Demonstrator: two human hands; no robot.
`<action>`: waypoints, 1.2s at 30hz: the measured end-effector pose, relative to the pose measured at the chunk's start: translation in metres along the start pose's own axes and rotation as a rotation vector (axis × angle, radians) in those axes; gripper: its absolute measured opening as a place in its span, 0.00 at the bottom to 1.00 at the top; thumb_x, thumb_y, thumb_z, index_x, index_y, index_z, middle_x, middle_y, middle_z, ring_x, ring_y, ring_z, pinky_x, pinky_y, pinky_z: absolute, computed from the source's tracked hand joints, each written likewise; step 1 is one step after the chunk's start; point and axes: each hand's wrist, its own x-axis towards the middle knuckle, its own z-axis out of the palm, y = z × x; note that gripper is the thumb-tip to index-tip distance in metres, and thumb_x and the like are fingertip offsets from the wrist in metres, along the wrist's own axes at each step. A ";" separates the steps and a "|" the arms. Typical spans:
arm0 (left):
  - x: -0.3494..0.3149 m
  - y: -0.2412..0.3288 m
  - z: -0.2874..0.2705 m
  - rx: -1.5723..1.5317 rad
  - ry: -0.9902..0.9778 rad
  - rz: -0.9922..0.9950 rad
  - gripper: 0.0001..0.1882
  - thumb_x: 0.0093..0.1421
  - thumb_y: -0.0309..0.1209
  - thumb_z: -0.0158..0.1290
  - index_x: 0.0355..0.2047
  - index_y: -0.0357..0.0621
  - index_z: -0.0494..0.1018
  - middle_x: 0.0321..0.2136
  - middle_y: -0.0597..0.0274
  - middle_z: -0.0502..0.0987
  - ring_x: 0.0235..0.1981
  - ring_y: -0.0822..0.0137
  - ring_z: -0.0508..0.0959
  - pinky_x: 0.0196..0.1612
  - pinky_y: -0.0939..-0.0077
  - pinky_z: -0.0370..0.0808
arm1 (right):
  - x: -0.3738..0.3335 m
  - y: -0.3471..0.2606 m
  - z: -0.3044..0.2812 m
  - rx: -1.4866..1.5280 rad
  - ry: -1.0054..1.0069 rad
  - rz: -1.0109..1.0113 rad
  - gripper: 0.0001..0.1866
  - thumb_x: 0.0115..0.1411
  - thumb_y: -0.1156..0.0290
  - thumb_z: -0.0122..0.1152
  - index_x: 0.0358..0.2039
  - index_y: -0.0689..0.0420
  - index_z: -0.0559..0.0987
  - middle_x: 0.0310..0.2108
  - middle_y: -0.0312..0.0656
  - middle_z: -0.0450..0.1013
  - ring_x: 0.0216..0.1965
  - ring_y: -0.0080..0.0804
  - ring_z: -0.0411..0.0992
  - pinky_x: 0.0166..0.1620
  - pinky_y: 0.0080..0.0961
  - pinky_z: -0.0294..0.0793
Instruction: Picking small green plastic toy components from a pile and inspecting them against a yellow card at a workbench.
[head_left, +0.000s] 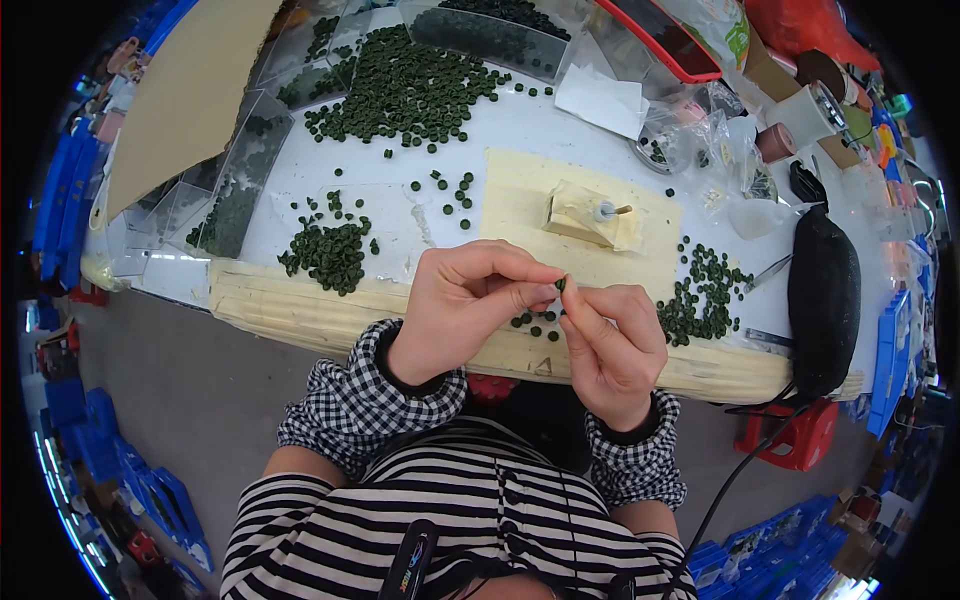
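Near the table's front edge, my left hand and my right hand meet fingertip to fingertip. Between them they pinch one small dark green round piece, mostly covered by the fingers. Several more such pieces lie just beneath my hands. To the left is a small pile of green pieces, and a looser scatter of green pieces spreads on the right. Beyond my hands a small block wrapped in cream tape, with a thin peg sticking out, stands on a cream sheet.
A large heap of green pieces covers the back left, beside clear plastic trays and a cardboard sheet. A folded white tissue, a red-edged phone and clear bags sit at the back. A black pouch lies far right.
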 end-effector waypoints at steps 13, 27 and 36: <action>0.001 0.004 0.004 -0.054 0.013 -0.015 0.08 0.57 0.13 0.55 0.38 0.30 0.78 0.35 0.54 0.79 0.33 0.69 0.79 0.39 0.80 0.77 | 0.000 -0.002 0.001 0.045 0.058 0.067 0.19 0.48 0.81 0.67 0.43 0.61 0.82 0.30 0.40 0.76 0.29 0.33 0.71 0.31 0.25 0.70; -0.001 0.002 0.004 0.017 0.015 0.062 0.08 0.57 0.13 0.55 0.37 0.31 0.78 0.34 0.54 0.79 0.33 0.69 0.80 0.37 0.80 0.78 | 0.000 -0.001 0.001 0.070 0.039 0.045 0.18 0.47 0.82 0.67 0.42 0.61 0.83 0.30 0.39 0.75 0.28 0.33 0.71 0.30 0.25 0.70; -0.001 0.000 0.001 -0.056 0.005 -0.033 0.07 0.58 0.14 0.55 0.37 0.31 0.78 0.31 0.55 0.79 0.31 0.70 0.79 0.37 0.80 0.78 | 0.000 0.001 0.000 0.022 -0.005 -0.014 0.19 0.45 0.81 0.68 0.41 0.61 0.83 0.30 0.38 0.75 0.27 0.33 0.70 0.29 0.24 0.70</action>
